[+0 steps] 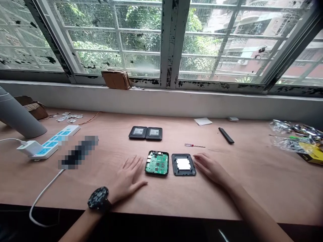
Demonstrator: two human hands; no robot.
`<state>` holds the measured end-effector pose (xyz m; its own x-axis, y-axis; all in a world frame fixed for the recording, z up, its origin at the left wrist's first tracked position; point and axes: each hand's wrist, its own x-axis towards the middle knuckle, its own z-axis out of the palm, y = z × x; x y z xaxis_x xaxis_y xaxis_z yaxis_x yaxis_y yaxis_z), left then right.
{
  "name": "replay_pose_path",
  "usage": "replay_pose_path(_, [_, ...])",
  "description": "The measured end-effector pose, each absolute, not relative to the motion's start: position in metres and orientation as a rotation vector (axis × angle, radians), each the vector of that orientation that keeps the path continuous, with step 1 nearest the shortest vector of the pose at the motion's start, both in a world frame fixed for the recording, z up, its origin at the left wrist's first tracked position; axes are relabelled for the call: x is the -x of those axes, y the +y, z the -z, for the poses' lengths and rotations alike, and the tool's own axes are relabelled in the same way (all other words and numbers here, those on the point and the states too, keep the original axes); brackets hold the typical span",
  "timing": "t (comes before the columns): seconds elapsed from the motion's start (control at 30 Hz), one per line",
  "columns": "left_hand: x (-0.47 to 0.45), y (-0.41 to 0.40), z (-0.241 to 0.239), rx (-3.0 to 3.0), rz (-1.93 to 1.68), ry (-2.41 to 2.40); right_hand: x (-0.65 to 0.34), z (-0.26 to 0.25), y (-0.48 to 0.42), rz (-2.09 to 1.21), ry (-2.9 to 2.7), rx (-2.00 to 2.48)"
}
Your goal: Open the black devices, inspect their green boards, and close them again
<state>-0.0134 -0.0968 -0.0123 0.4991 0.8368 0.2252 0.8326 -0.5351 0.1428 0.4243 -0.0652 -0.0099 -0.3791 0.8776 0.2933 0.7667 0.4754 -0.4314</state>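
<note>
Holds left hand (128,178) flat, fingers spread, just beside the open black square case with green circuit board (156,163) mid-table, connector edge toward the window (141,37). Rests right hand (209,167), fingers apart, by the black lid with white pad (183,164). Cannot read labels on two black boxes (145,133) behind.

A wooden table (252,188) bears open device (156,163), cover (183,164), screwdriver (194,145), power strip (54,141)

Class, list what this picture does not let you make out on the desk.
Head view:
Object left of the left hand: pixelated blur hides it.
Labels on two closed black cases: too small.
Grey cylinder: cut by left edge.
Bagged items: cut by right edge.
</note>
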Motion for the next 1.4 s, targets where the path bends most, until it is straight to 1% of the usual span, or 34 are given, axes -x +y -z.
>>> replay_pose_path(0.1, [0.035, -0.087, 0.018, -2.642, -0.334, 1.472, -0.433, 0.006, -0.069, -0.423, -2.273, 1.502])
replay_pose_path(0.2, [0.041, -0.083, 0.021, -2.610, -0.320, 1.456, -0.437, 0.008, -0.071, -0.502, -2.414, 1.535])
replay_pose_path(0.33, [0.038, -0.085, 0.019, -2.606, -0.300, 1.475, -0.434, 0.014, -0.071, -0.504, -2.488, 1.540])
replay_pose_path(0.67, [0.037, -0.086, 0.018, -2.580, -0.321, 1.484, -0.431, 0.016, -0.068, -0.541, -2.479, 1.503])
replay_pose_path(0.8, [0.040, -0.083, 0.006, -2.483, -0.349, 1.430, -0.420, 0.010, -0.063, -0.604, -2.470, 1.407])
replay_pose_path(0.9, [0.045, -0.065, -0.003, -2.336, -0.343, 1.368, -0.410, 0.006, -0.061, -0.652, -2.453, 1.360])
replay_pose_path(1.0, [0.047, -0.035, -0.007, -2.291, -0.337, 1.259, -0.406, 0.004, -0.062, -0.669, -2.360, 1.333])
replay_pose_path(1.13, [0.035, 0.001, -0.005, -2.361, -0.211, 1.159, -0.409, 0.002, -0.066, -0.717, -2.164, 1.253])
replay_pose_path(1.27, [0.004, 0.011, -0.004, -2.458, -0.177, 1.042, -0.420, 0.007, -0.062, -0.810, -1.876, 1.171])
replay_pose_path(1.4, [-0.022, 0.009, -0.002, -2.503, -0.253, 0.899, -0.425, 0.014, -0.061, -0.945, -1.568, 1.172])
